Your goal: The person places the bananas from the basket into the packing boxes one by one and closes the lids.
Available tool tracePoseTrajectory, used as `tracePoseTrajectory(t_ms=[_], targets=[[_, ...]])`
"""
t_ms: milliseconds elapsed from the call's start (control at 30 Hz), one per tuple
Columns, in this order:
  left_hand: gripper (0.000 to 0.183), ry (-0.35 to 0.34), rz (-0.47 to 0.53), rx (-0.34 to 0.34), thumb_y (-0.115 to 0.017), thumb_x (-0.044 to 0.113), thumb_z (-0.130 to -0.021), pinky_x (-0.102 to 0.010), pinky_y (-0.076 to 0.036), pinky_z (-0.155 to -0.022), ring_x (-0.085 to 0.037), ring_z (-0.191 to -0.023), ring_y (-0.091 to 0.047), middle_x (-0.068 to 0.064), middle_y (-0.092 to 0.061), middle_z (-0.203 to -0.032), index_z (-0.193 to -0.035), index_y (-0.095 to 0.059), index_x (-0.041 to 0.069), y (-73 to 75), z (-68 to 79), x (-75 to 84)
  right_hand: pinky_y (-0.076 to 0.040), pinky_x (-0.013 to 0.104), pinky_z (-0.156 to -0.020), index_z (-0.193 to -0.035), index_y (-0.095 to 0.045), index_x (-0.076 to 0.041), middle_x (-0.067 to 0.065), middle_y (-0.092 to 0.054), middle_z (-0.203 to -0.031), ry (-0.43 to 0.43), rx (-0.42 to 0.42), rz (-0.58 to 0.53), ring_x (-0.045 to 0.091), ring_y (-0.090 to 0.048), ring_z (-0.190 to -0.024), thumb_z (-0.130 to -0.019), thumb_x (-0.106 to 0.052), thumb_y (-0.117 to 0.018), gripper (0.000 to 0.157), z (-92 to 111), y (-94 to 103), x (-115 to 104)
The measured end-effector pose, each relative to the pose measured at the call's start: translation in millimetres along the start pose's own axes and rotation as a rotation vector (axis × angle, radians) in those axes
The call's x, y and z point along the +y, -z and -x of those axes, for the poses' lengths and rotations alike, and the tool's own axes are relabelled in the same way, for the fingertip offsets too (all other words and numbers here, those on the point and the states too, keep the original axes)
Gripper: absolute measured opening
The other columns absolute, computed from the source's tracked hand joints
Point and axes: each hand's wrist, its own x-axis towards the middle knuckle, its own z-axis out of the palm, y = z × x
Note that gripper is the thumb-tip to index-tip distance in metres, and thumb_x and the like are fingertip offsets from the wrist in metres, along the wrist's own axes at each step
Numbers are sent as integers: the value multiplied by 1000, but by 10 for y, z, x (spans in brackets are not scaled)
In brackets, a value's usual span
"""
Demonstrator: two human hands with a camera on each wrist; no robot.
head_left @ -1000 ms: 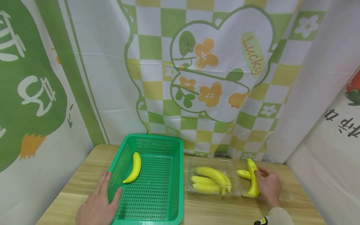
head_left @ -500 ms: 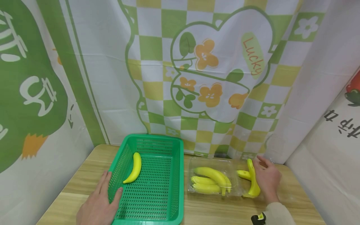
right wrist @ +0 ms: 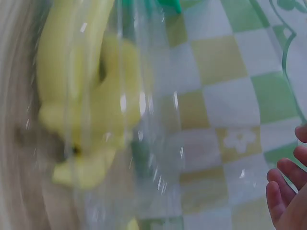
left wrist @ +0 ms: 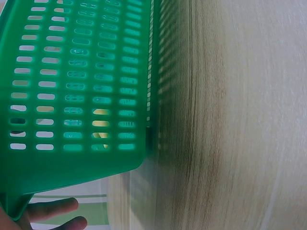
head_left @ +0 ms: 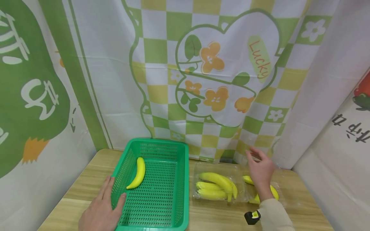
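Note:
My left hand [head_left: 99, 208] rests at the left rim of the green basket [head_left: 186, 179], its fingers straight along the outer wall and its thumb over the edge. A yellow banana [head_left: 139, 173] lies inside, by the left wall. My right hand [head_left: 261, 168] hovers above the right side of the clear plastic box [head_left: 244, 166], fingers loosely bent and nothing visible between them. Under its wrist, partly hidden, lie bananas [head_left: 274, 192]. Several more bananas [head_left: 219, 181] sit in the box's left part. Through clear plastic, blurred bananas [right wrist: 86, 81] show in the right wrist view.
The wooden table [head_left: 202, 218] holds everything. A patterned cloth [head_left: 208, 128] hangs close behind the basket and box. White printed side walls [head_left: 338, 154] bound the table at left and right.
My right hand has left the upright banana at the right and moved up and left. That banana now leans lower to the right. My left hand and the basket have stayed put.

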Motion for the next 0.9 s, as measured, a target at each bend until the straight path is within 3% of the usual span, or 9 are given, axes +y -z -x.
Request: tracePoseTrajectory(t_ms=[100,200,400,500,733,900], targets=[[93,-2,-2,1,-32,70,-107,-60,-60,-79,-62,-138,-48,-18,-5,-180,-172,-2,9,1,0,-2,-44,-2,-71,-123,-78,-4,18,-80,-118,20,-9,-44,-28,-54,-81,-99,-22,-76,30,11,-102,-88],[93,-6,-2,3,-32,70,-107,-60,-60,-80,-62,-138,-48,-18,-6,-180,-172,-2,9,1,5,3,-46,-2,-72,-123,-79,-5,17,-81,-117,27,-22,-65,-23,-58,-84,-99,-22,-77,30,26,-206,-157],[93,-4,4,9,-32,70,-107,-58,-60,-77,-62,-138,-48,-18,-6,-180,-172,-2,10,-1,11,4,-48,1,-75,-128,-76,-6,13,-79,-123,31,-118,-103,18,-75,-106,-100,-24,-76,34,93,-364,-330],[93,-2,5,10,-32,70,-107,-57,-60,-76,-63,-138,-49,-18,-5,-180,-172,-2,10,-3,7,0,-48,1,-77,-131,-74,-6,12,-78,-127,49,-154,-121,29,-75,-114,-100,-24,-76,36,122,-435,-407],[94,-1,4,3,-33,70,-107,-57,-60,-75,-63,-137,-50,-18,-5,-180,-172,-1,10,-5,-2,-6,-52,7,-79,-133,-74,-7,9,-78,-130,61,-185,-139,27,-76,-114,-99,-25,-78,39,184,-598,-533],[94,0,4,0,-33,71,-107,-57,-60,-75,-63,-137,-49,-18,-5,-180,-172,-1,10,-4,-9,3,-58,20,-86,-135,-73,-8,10,-77,-132,57,-220,-165,27,-76,-115,-99,-28,-78,41,228,-675,-626]])
